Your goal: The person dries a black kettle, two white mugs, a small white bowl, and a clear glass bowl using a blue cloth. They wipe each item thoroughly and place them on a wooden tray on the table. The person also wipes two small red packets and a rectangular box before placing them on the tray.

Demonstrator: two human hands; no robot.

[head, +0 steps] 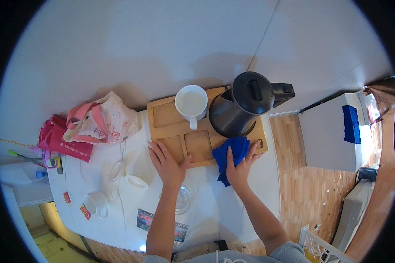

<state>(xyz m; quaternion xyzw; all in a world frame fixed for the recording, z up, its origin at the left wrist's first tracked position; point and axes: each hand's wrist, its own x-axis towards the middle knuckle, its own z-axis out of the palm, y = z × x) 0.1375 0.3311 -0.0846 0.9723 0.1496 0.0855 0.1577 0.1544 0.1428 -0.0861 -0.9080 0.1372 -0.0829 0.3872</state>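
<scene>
A wooden compartment tray (197,157) lies on the white table against the wall. My left hand (171,167) rests on its front left part with fingers and thumb apart. In my right hand (242,167) is a bunched blue cloth (230,153), held at the tray's front right corner, where my fingertips reach over the edge. A dark electric kettle (240,105) stands upright on the right side of the tray, handle to the right. Left of the kettle a white mug (191,102) stands on the tray, its handle towards me.
On the table (207,194) are a glass ashtray (183,199), a white mug (95,203) on the left, a white oval lid-like piece (136,181), small red packets (85,211) and a printed card (144,218). A pink fabric bag (121,121) and a red bag (69,144) lie by the wall.
</scene>
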